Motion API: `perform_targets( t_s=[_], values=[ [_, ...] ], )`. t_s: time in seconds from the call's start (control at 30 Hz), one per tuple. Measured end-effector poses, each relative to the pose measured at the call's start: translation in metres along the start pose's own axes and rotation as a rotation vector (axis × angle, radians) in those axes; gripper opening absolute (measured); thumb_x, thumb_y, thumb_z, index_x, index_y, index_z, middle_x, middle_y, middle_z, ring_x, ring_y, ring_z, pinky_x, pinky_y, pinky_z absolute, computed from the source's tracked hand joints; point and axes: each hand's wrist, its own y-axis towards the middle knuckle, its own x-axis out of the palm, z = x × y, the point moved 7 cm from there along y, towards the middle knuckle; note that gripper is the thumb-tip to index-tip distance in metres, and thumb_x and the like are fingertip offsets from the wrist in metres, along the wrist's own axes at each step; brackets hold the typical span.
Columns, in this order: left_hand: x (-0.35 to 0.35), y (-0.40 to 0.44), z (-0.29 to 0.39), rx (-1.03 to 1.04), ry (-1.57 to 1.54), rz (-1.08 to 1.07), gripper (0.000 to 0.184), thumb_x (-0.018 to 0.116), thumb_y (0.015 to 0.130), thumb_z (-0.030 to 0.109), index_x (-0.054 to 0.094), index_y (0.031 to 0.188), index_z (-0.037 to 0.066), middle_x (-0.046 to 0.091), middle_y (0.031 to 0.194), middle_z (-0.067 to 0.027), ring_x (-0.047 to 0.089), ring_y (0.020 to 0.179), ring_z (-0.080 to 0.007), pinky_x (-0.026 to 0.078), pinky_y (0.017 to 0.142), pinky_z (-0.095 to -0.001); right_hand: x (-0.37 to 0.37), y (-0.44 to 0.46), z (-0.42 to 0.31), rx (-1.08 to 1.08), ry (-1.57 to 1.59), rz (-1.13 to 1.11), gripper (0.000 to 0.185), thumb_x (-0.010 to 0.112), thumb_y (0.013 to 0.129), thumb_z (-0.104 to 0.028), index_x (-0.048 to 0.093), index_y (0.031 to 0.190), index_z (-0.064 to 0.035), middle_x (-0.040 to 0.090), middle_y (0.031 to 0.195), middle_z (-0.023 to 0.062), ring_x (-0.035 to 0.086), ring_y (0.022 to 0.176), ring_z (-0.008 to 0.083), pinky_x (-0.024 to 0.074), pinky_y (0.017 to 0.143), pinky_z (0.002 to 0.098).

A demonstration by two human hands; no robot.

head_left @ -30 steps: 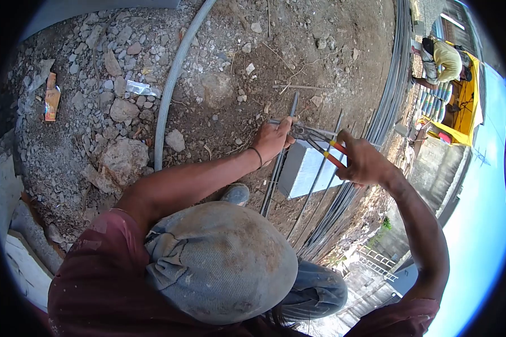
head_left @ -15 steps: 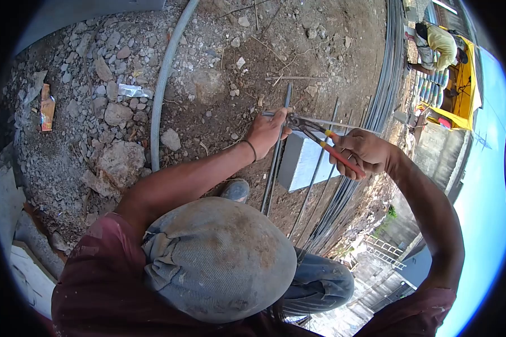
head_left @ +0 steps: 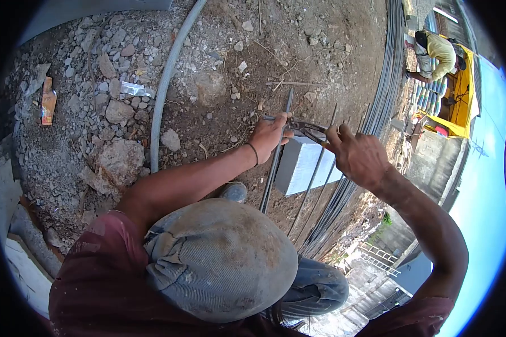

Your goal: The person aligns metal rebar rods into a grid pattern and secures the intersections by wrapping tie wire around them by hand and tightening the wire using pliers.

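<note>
My left hand is closed around a steel rebar, thumb and fingers pinching near its upper part. Right beside those fingertips are the dark jaws of a pair of pincers, reaching across to the rebar. My right hand grips the pincers' handles, and its fingers hide most of them. Whatever lies between the jaws is too small to make out. Under the bars stands a pale grey block, with another thin rebar crossing over it.
A long bundle of steel bars runs along the right. A grey hose curves over rubble at left, near a large rock. Farther off, a person bends beside a yellow tarp. A bent knee in jeans is close below.
My right hand has turned over and lifted slightly around the pincers' handles, now covering the red grips. My left hand keeps its place on the rebar.
</note>
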Motion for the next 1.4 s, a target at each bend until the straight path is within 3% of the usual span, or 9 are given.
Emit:
perform_targets(
  t_s=[0.07,0.2,0.33,0.43,0.73,0.93,1.1,1.27,1.4],
  values=[
    [0.003,-0.005,0.001,0.019,0.014,0.000,0.044,0.049,0.109,0.043,0.063,0.137,0.012,0.065,0.117,-0.0050,0.070,0.098,-0.0163,0.058,0.087,-0.0330,-0.008,-0.022,-0.029,-0.498,-0.742,0.786,0.041,0.057,0.102,-0.019,0.054,0.129,0.0117,0.065,0.079,0.0114,0.065,0.067,0.0308,0.0557,0.057,0.0420],
    [0.003,-0.003,0.002,-0.017,0.030,-0.004,0.045,0.047,0.110,0.043,0.062,0.138,0.012,0.064,0.120,-0.0055,0.069,0.100,-0.0173,0.056,0.091,-0.0350,0.019,0.005,-0.017,-0.125,-0.600,0.228,0.030,0.053,0.104,-0.013,0.060,0.120,0.0115,0.066,0.083,0.0140,0.067,0.073,0.0244,0.0577,0.060,0.0354],
    [-0.001,-0.002,-0.002,-0.039,0.005,-0.029,0.047,0.047,0.110,0.045,0.059,0.140,0.011,0.062,0.127,-0.0062,0.068,0.106,-0.0191,0.054,0.096,-0.0373,0.015,0.030,-0.006,-0.170,-0.186,-0.033,0.024,0.057,0.103,-0.014,0.065,0.104,0.0089,0.067,0.079,0.0148,0.071,0.072,0.0226,0.0608,0.057,0.0361],
    [0.002,-0.006,-0.001,-0.034,0.002,-0.065,0.050,0.047,0.109,0.046,0.057,0.143,0.011,0.061,0.130,-0.0062,0.067,0.110,-0.0200,0.052,0.099,-0.0384,0.027,0.026,0.018,-0.013,1.044,-0.592,0.035,0.064,0.102,-0.026,0.065,0.095,0.0084,0.071,0.077,0.0169,0.072,0.059,0.0240,0.0620,0.051,0.0363],
    [0.006,0.006,-0.014,-0.056,-0.098,-0.101,0.057,0.047,0.108,0.050,0.052,0.145,0.008,0.062,0.121,-0.0052,0.066,0.115,-0.0203,0.046,0.105,-0.0409,0.021,0.024,0.009,-0.047,0.434,-0.515,0.033,0.068,0.099,-0.023,0.062,0.103,0.0096,0.073,0.078,0.0154,0.073,0.060,0.0228,0.0594,0.059,0.0368],
    [0.005,0.003,-0.012,-0.050,-0.108,-0.027,0.054,0.046,0.109,0.049,0.054,0.143,0.007,0.061,0.119,-0.0052,0.066,0.114,-0.0205,0.045,0.106,-0.0439,-0.019,-0.010,-0.025,-0.502,-0.749,0.868,0.018,0.051,0.101,-0.005,0.060,0.106,0.0090,0.060,0.072,0.0068,0.062,0.063,0.0230,0.0562,0.063,0.0452],
    [0.002,0.002,-0.008,-0.069,-0.069,-0.040,0.056,0.047,0.109,0.049,0.053,0.145,0.008,0.060,0.127,-0.0073,0.065,0.117,-0.0217,0.045,0.106,-0.0456,0.008,0.015,-0.006,-0.223,-0.495,0.364,0.025,0.054,0.098,-0.006,0.062,0.110,0.0132,0.063,0.070,0.0121,0.063,0.056,0.0241,0.0558,0.054,0.0430],
    [0.007,-0.007,-0.002,-0.046,-0.099,-0.081,0.055,0.049,0.108,0.049,0.054,0.143,0.007,0.060,0.126,-0.0073,0.063,0.120,-0.0225,0.045,0.106,-0.0473,0.049,0.019,0.030,0.087,1.407,-0.701,0.040,0.056,0.102,-0.024,0.065,0.106,0.0152,0.070,0.073,0.0229,0.072,0.060,0.0246,0.0593,0.049,0.0360],
    [-0.001,0.005,-0.011,-0.067,-0.093,-0.057,0.051,0.052,0.106,0.049,0.058,0.132,0.005,0.062,0.120,-0.0067,0.065,0.117,-0.0232,0.045,0.106,-0.0471,0.043,0.018,0.028,0.067,0.953,-0.526,0.045,0.060,0.104,-0.033,0.065,0.103,0.0114,0.072,0.074,0.0225,0.076,0.065,0.0255,0.0611,0.051,0.0349]
  ],
)
